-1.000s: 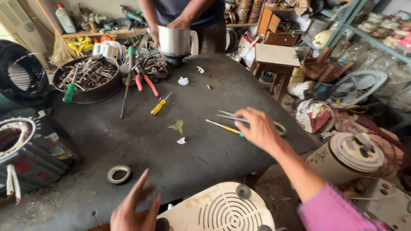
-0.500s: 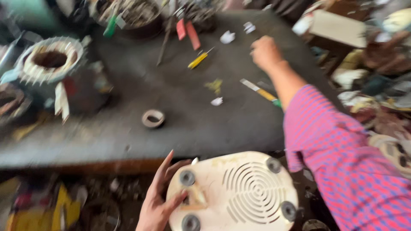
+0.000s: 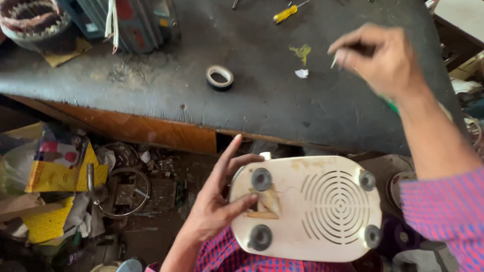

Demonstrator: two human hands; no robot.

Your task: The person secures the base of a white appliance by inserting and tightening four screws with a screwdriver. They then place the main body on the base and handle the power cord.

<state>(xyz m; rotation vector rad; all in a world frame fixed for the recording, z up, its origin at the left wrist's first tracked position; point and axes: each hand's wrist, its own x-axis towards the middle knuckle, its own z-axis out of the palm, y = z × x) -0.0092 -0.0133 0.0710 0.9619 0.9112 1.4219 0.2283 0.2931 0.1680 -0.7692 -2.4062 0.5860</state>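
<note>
Down at the lower centre of the frame, a person's left hand (image 3: 219, 201) steadies a cream-coloured appliance base (image 3: 307, 209) turned underside up, its fingers spread loose along the left edge and the thumb pressing the flat face near a torn tan label (image 3: 267, 204). Four dark round feet (image 3: 261, 179) mark the corners of the base, and a circular vent grille (image 3: 337, 205) fills its right half. The base sits on the person's lap, just below the front edge of the dark desk (image 3: 262, 106).

At the upper right of the frame, the right hand (image 3: 380, 60) hangs above the desk, fingers pinched in a grip on a thin tool; its pale tip juts out to the left of the fingers, and what kind of tool it is cannot be told through the blur.

On the desk, a roll of tape (image 3: 220, 77) lies at centre, a yellow scrap (image 3: 301, 51) and a white scrap (image 3: 301, 73) right of it, and a yellow-handled screwdriver (image 3: 285, 13) at the top edge. A motor stator (image 3: 27, 17) sits at the upper left. Clutter and coloured packaging (image 3: 55, 161) cover the floor at the lower left.
</note>
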